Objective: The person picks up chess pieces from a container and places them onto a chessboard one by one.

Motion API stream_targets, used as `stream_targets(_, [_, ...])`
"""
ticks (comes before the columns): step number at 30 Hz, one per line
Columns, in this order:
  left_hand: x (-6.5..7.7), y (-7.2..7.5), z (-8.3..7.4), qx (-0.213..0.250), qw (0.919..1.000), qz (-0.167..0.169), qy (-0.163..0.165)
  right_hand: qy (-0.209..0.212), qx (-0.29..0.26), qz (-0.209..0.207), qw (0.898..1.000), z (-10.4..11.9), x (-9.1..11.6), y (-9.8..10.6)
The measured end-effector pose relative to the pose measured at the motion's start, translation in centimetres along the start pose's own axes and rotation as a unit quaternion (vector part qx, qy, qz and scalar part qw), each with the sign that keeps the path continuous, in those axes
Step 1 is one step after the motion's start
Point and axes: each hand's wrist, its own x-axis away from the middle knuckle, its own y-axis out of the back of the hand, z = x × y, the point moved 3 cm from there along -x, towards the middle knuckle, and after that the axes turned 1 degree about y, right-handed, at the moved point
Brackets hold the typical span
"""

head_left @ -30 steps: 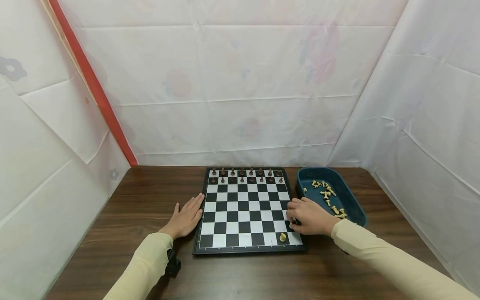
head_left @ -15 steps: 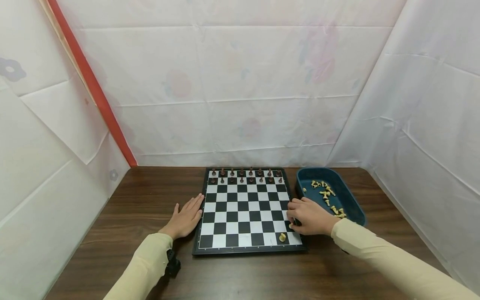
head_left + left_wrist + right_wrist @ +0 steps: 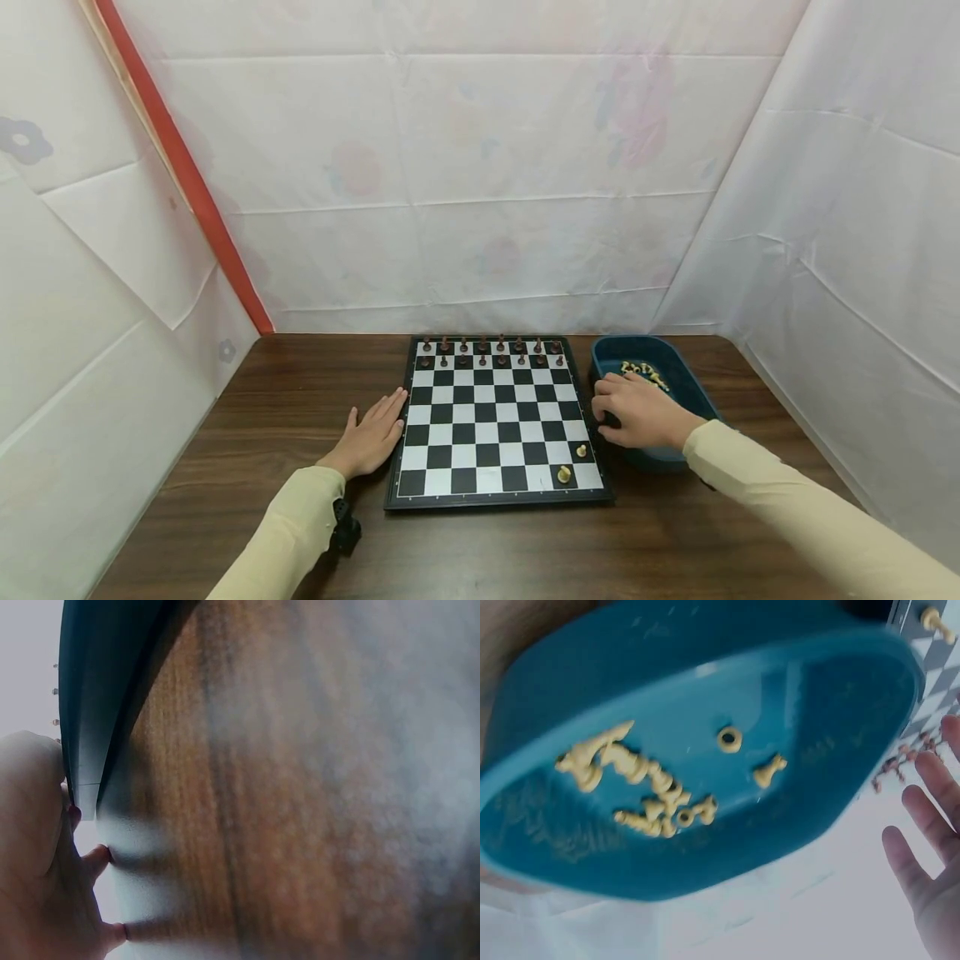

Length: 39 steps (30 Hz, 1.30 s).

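Observation:
A black-and-white chessboard (image 3: 486, 433) lies on the table. On its near right corner stand a small cream pawn (image 3: 581, 451) and a larger cream chess piece (image 3: 564, 474), its kind too small to tell. My left hand (image 3: 366, 437) rests flat on the table, its fingertips touching the board's left edge. My right hand (image 3: 641, 411) hovers over the near left side of a blue bin (image 3: 693, 393), just right of the board. In the right wrist view its fingers (image 3: 934, 780) are spread and hold nothing. Several cream chess pieces (image 3: 634, 766) lie in the bin.
Two rows of dark red chess pieces (image 3: 482, 360) stand along the board's far side. White cloth (image 3: 465, 183) hangs behind and beside the brown wooden table (image 3: 315, 367). A red strip (image 3: 183, 167) runs down the left back corner.
My right hand has let go of the small pawn, which now stands on the board's right edge column, and has moved right over the bin. The left hand has stayed still.

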Motion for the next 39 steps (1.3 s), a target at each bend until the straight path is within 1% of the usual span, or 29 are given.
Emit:
stream_targets(4, [-0.1, 0.2, 0.1, 0.001, 1.0000, -0.004, 0.000, 0.001, 0.012, -0.021, 1.000, -1.3, 0.2, 0.6])
stream_targets(8, [-0.2, 0.3, 0.1, 0.000, 1.0000, -0.006, 0.000, 0.007, 0.025, -0.042, 0.999, -2.8, 0.5, 0.8])
stream_targets(12, [-0.3, 0.4, 0.1, 0.000, 1.0000, -0.004, 0.001, -0.004, 0.024, -0.038, 0.999, -4.2, 0.8, 0.6])
stream_targets(16, [-0.2, 0.5, 0.1, 0.001, 1.0000, -0.001, 0.004, -0.018, 0.025, -0.022, 0.999, -5.2, 0.8, 0.4])
stream_targets(20, [0.0, 0.5, 0.1, -0.003, 1.0000, 0.001, 0.009, -0.030, 0.025, -0.003, 0.999, -6.4, 0.5, -0.4])
stream_targets(23, [0.1, 0.5, -0.1, -0.001, 0.9999, 0.002, 0.010, -0.045, 0.020, 0.019, 0.999, -7.1, 0.3, -1.0])
stream_targets(26, [0.2, 0.3, -0.2, 0.004, 0.9999, 0.003, 0.010, -0.063, 0.010, 0.045, 0.997, -7.2, 0.0, -1.5])
stream_targets(31, [0.3, 0.0, -0.1, 0.006, 0.9999, 0.003, 0.009, -0.091, 0.011, 0.080, 0.993, -7.2, -0.5, -3.3])
stream_targets(35, [0.2, -0.1, -0.1, 0.008, 0.9999, 0.001, 0.007, -0.118, 0.037, 0.098, 0.987, -7.0, -0.7, -4.5])
stream_targets(39, [0.2, 0.0, -0.2, 0.008, 1.0000, 0.000, 0.006, -0.154, 0.063, 0.117, 0.979, -7.0, -0.8, -5.2])
